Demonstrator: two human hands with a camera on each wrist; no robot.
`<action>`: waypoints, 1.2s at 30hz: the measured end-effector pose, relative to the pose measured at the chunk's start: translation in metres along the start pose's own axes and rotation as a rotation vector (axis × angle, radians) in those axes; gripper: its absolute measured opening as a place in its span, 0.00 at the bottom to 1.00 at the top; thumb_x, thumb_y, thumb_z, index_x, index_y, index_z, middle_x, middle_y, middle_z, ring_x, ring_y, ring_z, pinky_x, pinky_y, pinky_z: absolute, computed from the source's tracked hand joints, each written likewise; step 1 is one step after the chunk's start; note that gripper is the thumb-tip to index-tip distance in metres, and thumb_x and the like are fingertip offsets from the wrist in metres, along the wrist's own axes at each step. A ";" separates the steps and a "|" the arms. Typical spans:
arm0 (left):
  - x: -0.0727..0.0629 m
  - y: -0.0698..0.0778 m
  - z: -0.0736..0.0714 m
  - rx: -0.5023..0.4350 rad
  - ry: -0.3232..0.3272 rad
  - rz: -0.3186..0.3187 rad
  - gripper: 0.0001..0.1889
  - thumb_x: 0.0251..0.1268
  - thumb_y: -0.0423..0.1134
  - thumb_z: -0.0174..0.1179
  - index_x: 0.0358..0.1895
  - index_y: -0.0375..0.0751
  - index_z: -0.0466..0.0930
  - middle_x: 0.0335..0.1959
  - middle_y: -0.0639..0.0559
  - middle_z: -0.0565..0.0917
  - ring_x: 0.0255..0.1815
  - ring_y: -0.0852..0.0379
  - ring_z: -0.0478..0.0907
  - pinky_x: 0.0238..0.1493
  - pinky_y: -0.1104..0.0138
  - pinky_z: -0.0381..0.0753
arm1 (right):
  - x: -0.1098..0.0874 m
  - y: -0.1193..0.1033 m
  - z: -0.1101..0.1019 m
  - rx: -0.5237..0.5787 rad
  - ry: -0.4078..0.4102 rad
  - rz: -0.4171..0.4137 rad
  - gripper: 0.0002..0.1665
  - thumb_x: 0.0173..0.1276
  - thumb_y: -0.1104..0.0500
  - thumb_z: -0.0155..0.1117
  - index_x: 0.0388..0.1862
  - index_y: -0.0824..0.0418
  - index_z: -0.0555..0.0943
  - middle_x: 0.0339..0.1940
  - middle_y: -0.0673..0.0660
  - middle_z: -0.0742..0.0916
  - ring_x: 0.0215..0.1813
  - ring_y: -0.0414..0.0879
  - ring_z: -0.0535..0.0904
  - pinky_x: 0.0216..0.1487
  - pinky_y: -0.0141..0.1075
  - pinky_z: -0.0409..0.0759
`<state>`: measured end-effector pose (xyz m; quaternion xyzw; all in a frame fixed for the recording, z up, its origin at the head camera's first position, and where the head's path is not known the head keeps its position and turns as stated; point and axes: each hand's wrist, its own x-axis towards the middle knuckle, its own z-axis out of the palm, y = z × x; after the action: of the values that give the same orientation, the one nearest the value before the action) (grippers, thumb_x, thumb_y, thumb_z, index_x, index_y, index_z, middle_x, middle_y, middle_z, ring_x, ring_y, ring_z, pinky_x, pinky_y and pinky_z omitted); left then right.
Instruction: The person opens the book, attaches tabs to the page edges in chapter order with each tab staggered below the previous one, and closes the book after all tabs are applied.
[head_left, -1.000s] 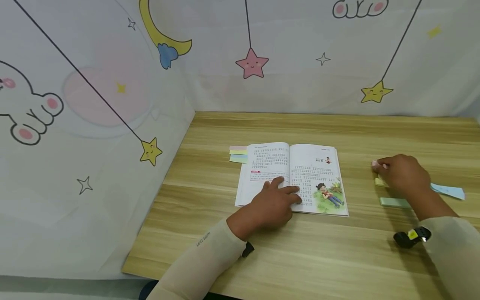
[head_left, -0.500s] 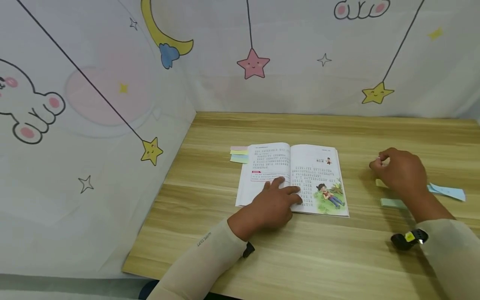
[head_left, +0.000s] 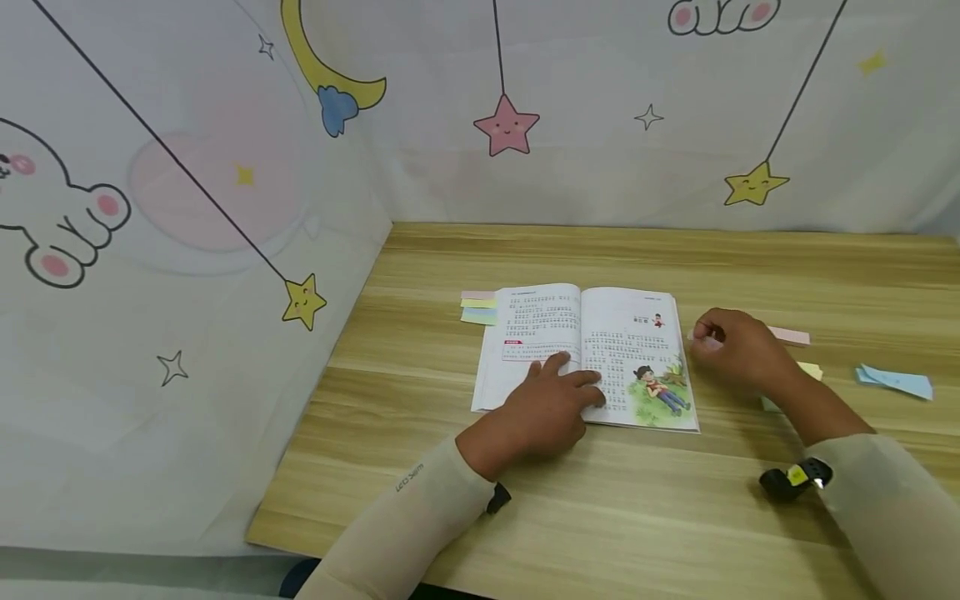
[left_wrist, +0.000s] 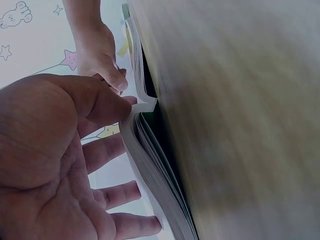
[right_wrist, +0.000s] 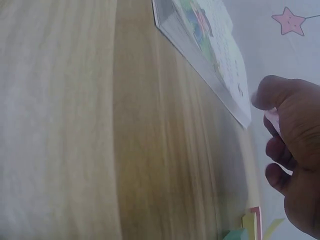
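Observation:
An open book (head_left: 622, 317) lies on the wooden table, text on its left page and a picture of a child on grass on its right. My left hand (head_left: 543, 408) rests on it with fingers spread across the lower middle; in the left wrist view its thumb (left_wrist: 107, 102) lies by the spine end. Just beyond the book's right edge, my right hand (head_left: 738, 350) pinches a pink sticky note (right_wrist: 273, 120), mostly hidden by the fingers. Pink, yellow and blue sticky tabs (head_left: 478, 316) stick out from the book's left edge.
Right of the book lie a pink sticky pad (head_left: 790, 336), a yellow pad (head_left: 812, 369), a green pad (head_left: 770, 405) partly under the right wrist, and blue sticky notes (head_left: 896, 382). A cartoon-printed white backdrop (head_left: 585, 183) stands along the table's back and left.
My right hand has peeled a pink sticky note off the pad and moved left to the book's right edge, uncovering the pink pad. My left hand has stayed on the book.

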<state>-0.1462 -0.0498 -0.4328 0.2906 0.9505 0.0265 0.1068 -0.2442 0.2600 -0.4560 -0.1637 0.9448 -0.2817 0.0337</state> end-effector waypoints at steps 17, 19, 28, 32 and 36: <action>0.001 0.001 -0.003 -0.007 -0.016 -0.011 0.21 0.71 0.42 0.62 0.65 0.64 0.80 0.75 0.63 0.69 0.78 0.41 0.55 0.70 0.42 0.64 | 0.015 -0.009 0.010 0.015 -0.062 -0.089 0.09 0.81 0.65 0.53 0.53 0.67 0.78 0.50 0.66 0.84 0.48 0.58 0.76 0.49 0.54 0.73; 0.001 0.001 -0.003 -0.010 -0.014 -0.011 0.21 0.71 0.42 0.62 0.65 0.64 0.81 0.75 0.63 0.69 0.78 0.41 0.55 0.70 0.42 0.63 | 0.016 -0.009 0.012 0.016 -0.067 -0.099 0.10 0.81 0.65 0.52 0.51 0.66 0.80 0.51 0.66 0.84 0.49 0.58 0.77 0.50 0.54 0.73; 0.000 0.002 -0.003 -0.007 -0.006 -0.011 0.21 0.70 0.42 0.63 0.64 0.64 0.81 0.75 0.63 0.69 0.78 0.41 0.55 0.69 0.42 0.64 | 0.017 -0.011 0.015 0.054 -0.117 -0.011 0.15 0.83 0.58 0.48 0.55 0.64 0.80 0.52 0.65 0.84 0.47 0.57 0.75 0.48 0.52 0.72; 0.000 0.003 -0.003 -0.002 -0.004 -0.012 0.21 0.70 0.42 0.63 0.64 0.64 0.81 0.75 0.63 0.69 0.78 0.41 0.55 0.69 0.42 0.64 | 0.018 -0.010 0.016 0.043 -0.123 -0.017 0.15 0.84 0.57 0.49 0.58 0.64 0.77 0.51 0.65 0.84 0.48 0.57 0.76 0.49 0.52 0.72; 0.000 0.003 -0.003 -0.002 -0.004 -0.015 0.21 0.70 0.43 0.63 0.64 0.64 0.80 0.75 0.64 0.69 0.78 0.41 0.55 0.69 0.42 0.64 | 0.021 -0.008 0.017 0.025 -0.142 -0.029 0.14 0.83 0.59 0.51 0.58 0.66 0.76 0.51 0.67 0.84 0.50 0.59 0.78 0.51 0.56 0.73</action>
<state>-0.1452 -0.0477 -0.4293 0.2836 0.9524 0.0262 0.1090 -0.2591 0.2379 -0.4653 -0.1964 0.9340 -0.2817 0.0986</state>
